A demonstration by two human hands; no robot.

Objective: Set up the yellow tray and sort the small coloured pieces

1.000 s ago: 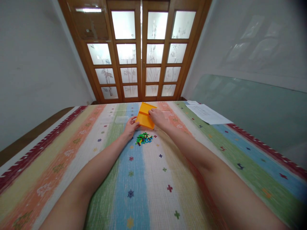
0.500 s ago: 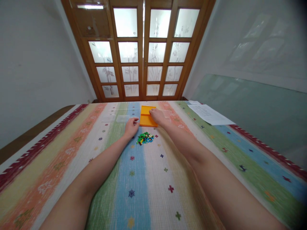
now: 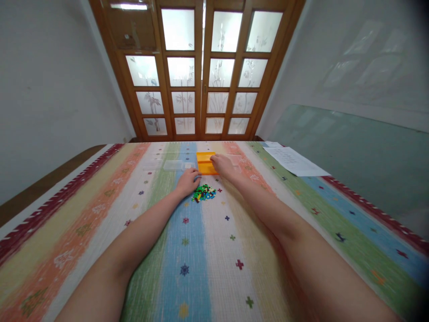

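Note:
A shallow orange tray (image 3: 205, 168) with a bar across its middle lies at the far part of the table. My right hand (image 3: 224, 164) is closed at its right side, fingertips by the bar; the exact grip is partly hidden. My left hand (image 3: 189, 180) rests by the tray's front left corner, fingers stretched forward and apart, seemingly touching the edge. Just in front of the tray sits a small heap of loose pieces (image 3: 203, 192) in green, blue, yellow, white and dark colours, like tiny toy bricks.
Clear plastic containers (image 3: 172, 165) stand left of the tray, and a transparent one (image 3: 235, 160) shows behind my right hand. Printed paper sheets (image 3: 291, 161) lie at the right. A striped cloth (image 3: 217, 250) covers the table. Glazed wooden doors (image 3: 201, 71) rise beyond it.
The orange tray now looks lower and flatter. My left hand has shifted right to its front corner, with fingers reaching out. My right hand stays at the tray's right side.

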